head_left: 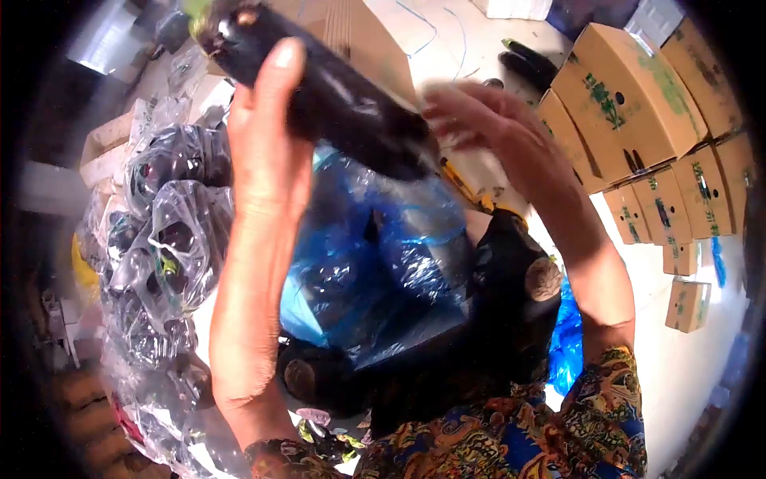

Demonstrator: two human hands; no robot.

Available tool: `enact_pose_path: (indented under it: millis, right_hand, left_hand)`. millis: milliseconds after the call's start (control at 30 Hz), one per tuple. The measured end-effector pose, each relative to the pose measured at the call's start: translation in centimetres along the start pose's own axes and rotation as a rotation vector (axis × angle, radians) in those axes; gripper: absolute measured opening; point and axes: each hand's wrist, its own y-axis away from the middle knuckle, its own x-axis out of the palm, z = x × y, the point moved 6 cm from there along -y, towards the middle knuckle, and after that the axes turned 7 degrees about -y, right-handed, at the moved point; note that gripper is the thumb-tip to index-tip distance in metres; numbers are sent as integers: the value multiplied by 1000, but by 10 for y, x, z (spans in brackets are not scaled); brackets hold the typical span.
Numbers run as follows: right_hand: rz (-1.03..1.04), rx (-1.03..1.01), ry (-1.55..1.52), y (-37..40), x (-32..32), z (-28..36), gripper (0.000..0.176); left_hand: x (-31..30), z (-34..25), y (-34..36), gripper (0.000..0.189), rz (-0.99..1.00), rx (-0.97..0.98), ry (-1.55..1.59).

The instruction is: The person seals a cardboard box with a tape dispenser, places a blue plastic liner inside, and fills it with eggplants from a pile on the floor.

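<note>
A large dark purple eggplant (351, 108) is gripped in my left hand (270, 132), its green stem end up at the top left. My left thumb lies along its skin, and the other fingers are hidden behind it. Close by the eggplant's lower right end is my right hand (491, 120), slightly blurred, its fingers stretched out and holding nothing. Beneath the eggplant, blue plastic sheeting (391, 255) covers my lap.
Clear plastic bags of eggplants (171, 247) are piled on my left. Cardboard boxes (626, 104) stand stacked on the right. Dark eggplants (528, 64) lie on the floor ahead, past an open cardboard box (367, 40). A yellow-and-black object (471, 188) shows beyond my lap.
</note>
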Motion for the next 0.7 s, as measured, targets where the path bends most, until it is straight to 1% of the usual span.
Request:
enact_pose_path:
  millis: [33,67,100,133,167,200,233,267,300,333,400,433,467,500,533,567,600,633,667,700]
  right_hand:
    - [6,157,-162,5,-7,-16,59]
    - [12,312,-325,12,-11,-34,60]
    - [22,440,-535,15,-13,-62,87]
    - [35,517,-603,17,-16,-79,85]
    - [-98,497,-676,21,-23,-84,78]
    - [-234,473,-748,31,-28,-88,71]
    - [-368,446,-818,39,-33,-92,64]
    - [-275,357,-1014,32,-38,-109,57]
    - [-167,288,-1209,26,-43,-126,49]
    - [-93,354,-1395,24,-33,-118,43]
    - [-157,490,-1416,10,-55,-207,36]
    - [-272,607,-1440,8,-56,-219,29]
    - [-419,632,-1232,8,-67,-229,28]
    - [-487,637,-1123,3,-83,-255,29]
    - [-552,641,-1011,-3,-102,-289,29]
    - [-595,613,-936,-10,-115,-309,31]
    - [-637,584,-860,-17,-128,-326,34]
    - [-651,620,-841,-25,-138,-341,38]
    - [-668,618,-772,-36,-148,-353,45]
    - [-686,614,-703,-47,-159,-365,52]
  left_hand:
    - [16,-4,0,50,-18,144,-117]
    - [32,2,4,56,-14,184,-251]
    - [36,27,2,57,37,106,-444]
    - [64,34,10,57,162,488,-621]
    - [82,53,17,50,362,591,-509]
    - [99,61,26,51,479,826,-617]
    - [110,81,37,52,490,766,-739]
    - [115,106,38,59,510,745,-799]
    - [114,120,41,58,533,747,-919]
    - [111,132,43,56,555,749,-1041]
    - [99,165,49,59,715,551,-1105]
    - [92,175,53,60,791,447,-1131]
    - [85,179,60,60,908,345,-1003]
    - [77,176,68,61,1022,240,-870]
    - [69,170,75,57,1058,245,-881]
    - [61,162,83,54,1091,248,-891]
    - [50,150,85,50,1048,197,-859]
    - [42,132,82,47,1023,114,-836]
    - [29,124,84,43,960,212,-772]
    - [22,109,77,39,904,7,-807]
